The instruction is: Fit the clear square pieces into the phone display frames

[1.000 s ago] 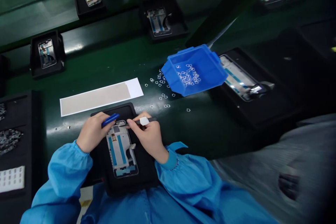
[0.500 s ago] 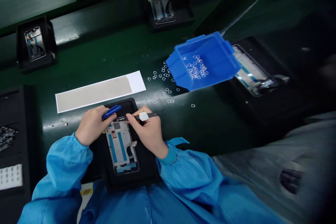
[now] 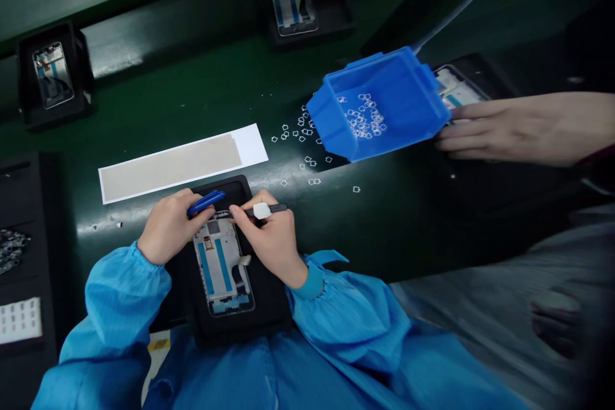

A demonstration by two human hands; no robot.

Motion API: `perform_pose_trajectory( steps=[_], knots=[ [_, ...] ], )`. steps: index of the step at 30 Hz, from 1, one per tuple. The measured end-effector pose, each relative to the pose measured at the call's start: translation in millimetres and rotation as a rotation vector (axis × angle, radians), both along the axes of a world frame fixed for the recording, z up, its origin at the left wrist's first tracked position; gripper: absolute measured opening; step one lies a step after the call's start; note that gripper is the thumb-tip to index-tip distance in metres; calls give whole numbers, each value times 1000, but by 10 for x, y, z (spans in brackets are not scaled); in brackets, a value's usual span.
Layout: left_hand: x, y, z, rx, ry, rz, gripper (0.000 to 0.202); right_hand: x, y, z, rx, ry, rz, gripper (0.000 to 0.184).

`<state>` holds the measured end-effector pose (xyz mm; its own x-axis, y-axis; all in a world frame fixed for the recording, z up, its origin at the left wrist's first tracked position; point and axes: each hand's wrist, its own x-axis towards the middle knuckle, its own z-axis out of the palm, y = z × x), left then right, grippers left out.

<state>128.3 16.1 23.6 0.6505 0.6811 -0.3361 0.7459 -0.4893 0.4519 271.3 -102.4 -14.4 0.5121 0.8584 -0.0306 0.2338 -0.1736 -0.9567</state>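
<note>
A phone frame (image 3: pixel 222 266) with blue strips lies in a black tray (image 3: pixel 259 307) in front of me. My left hand (image 3: pixel 166 230) is closed around a blue tool (image 3: pixel 205 201) at the frame's top left corner. My right hand (image 3: pixel 271 240) pinches dark tweezers with a white band (image 3: pixel 262 210), their tip at the top edge of the frame. Both sleeves are blue.
A tilted blue bin (image 3: pixel 382 102) holds several small square parts, and more lie scattered (image 3: pixel 302 141) on the green belt. A white strip of backing paper (image 3: pixel 182 162) lies beyond my tray. Another person's hand (image 3: pixel 509 128) rests on a tray at right. Other trays with phones sit farther off.
Another person's hand has come in from the right onto the tray behind the blue bin. My hands stay at the top of the frame; the view has shifted slightly.
</note>
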Motion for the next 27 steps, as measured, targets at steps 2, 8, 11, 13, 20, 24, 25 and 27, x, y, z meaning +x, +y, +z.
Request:
perform_pose_trajectory(
  steps=[2,8,11,13,20,24,25,27],
  knots=[
    [6,-10,7,-1,10,2,18,-1,1,5,-1,2,1,23],
    [49,-82,26,53,82,4,17,-6,3,-7,-7,-25,-14,23],
    [82,-112,39,98,152,-24,19,-10,-1,-13,22,-48,-15,23],
    [98,-116,47,113,176,-51,18,-12,-11,-11,46,-81,-13,23],
    [118,-77,54,111,226,-118,16,-11,-61,-25,90,-99,-1,23],
    [118,-66,44,111,220,-120,15,-11,-57,-51,85,-66,4,22],
    [114,-64,40,111,214,-121,15,-11,-54,-55,82,-83,12,22],
    [102,-62,33,107,203,-120,16,-10,-50,-55,75,-130,28,22]
  ],
)
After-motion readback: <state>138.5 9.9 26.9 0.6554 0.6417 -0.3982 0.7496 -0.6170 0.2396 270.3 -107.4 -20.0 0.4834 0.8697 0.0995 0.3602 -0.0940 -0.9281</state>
